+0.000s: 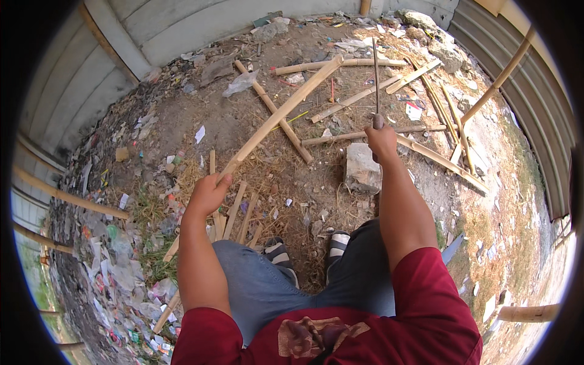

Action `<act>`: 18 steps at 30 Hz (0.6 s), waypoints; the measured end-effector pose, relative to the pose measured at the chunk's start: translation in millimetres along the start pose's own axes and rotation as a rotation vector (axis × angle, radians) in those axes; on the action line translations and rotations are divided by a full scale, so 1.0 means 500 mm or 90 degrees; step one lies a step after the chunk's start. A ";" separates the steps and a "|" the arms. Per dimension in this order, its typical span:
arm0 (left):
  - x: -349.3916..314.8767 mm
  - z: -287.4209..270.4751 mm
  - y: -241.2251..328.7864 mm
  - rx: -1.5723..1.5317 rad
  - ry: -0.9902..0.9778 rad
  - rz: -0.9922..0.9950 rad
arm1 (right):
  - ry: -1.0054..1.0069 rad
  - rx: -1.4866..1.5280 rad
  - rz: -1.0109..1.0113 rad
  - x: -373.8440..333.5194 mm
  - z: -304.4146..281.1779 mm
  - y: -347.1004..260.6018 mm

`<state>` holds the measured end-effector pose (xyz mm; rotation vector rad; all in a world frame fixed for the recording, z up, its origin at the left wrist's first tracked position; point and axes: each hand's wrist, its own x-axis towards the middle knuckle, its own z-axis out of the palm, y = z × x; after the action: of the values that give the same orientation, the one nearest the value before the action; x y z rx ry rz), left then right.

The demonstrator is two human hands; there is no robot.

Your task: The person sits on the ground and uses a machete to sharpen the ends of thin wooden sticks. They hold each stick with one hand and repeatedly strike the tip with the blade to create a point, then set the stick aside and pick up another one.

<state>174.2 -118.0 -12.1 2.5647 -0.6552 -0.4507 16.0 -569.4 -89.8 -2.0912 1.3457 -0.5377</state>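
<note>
My left hand [208,194] is closed round the near end of a long split bamboo strip [283,111], which slants away up and to the right. In my right hand [382,146] is the dark handle of a long-bladed knife [376,73]; its narrow blade is seen edge-on and points away from me. Blade and strip are apart. Below the right hand stands a pale, rough stone block [363,168]. Several short bamboo pieces [234,210] lie beside my left forearm, partly hidden by it.
More bamboo strips [359,97] lie crossed on the ground ahead. Litter [115,267] covers the left side. A concrete wall [201,30] rises at the back, a corrugated metal sheet [517,97] at the right. A saw-like blade [453,248] lies by my right knee.
</note>
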 end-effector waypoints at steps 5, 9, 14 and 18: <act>0.020 0.016 0.019 -0.035 0.004 0.000 | -0.021 0.120 -0.116 -0.043 -0.032 -0.036; 0.037 0.034 0.047 -0.053 -0.047 -0.004 | -0.060 0.155 -0.205 -0.084 -0.053 -0.082; 0.033 0.049 0.040 -0.055 -0.037 0.028 | -0.127 0.060 -0.391 -0.161 -0.052 -0.162; 0.028 0.057 0.029 -0.039 0.047 0.095 | -0.189 -0.143 -0.587 -0.214 -0.043 -0.198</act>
<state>168.7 -146.2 -31.5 2.4422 -0.7863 -0.3190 26.0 -446.3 -10.0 -2.7888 0.2197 -0.4041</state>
